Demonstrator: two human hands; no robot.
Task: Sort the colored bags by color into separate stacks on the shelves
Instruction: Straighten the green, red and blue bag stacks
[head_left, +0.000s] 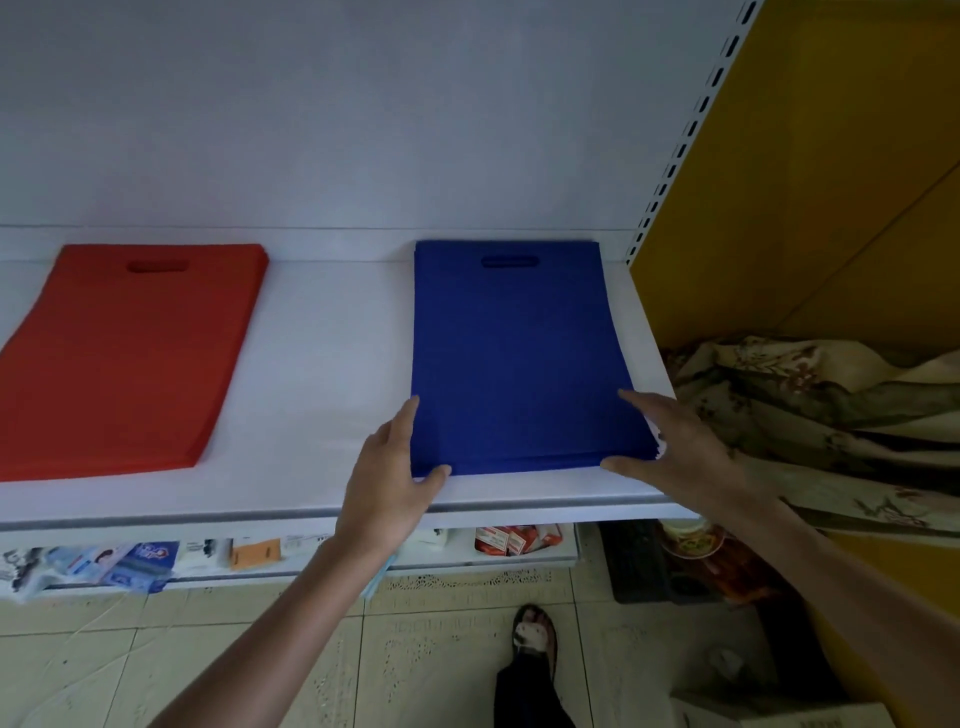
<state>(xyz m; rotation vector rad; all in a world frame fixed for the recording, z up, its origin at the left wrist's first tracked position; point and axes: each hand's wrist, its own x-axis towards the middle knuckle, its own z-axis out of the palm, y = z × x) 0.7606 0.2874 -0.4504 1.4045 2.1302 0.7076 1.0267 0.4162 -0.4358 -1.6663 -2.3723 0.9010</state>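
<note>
A stack of blue bags (514, 358) lies flat on the right part of the white shelf (322, 364), handle slot toward the back. A stack of red bags (130, 358) lies on the left part of the same shelf. My left hand (389, 467) touches the blue stack's near left corner, fingers straight along its left edge and thumb at the front edge. On the near right corner rests my right hand (675, 447), fingers straight on top and thumb at the front edge.
A yellow wall (831, 182) borders the shelf on the right, with a floral cloth (831, 415) heaped beside it. A lower shelf (467, 564) carries small packets. Beneath it is tiled floor (208, 665), with my sandalled foot (535, 639) and a cardboard box (779, 712).
</note>
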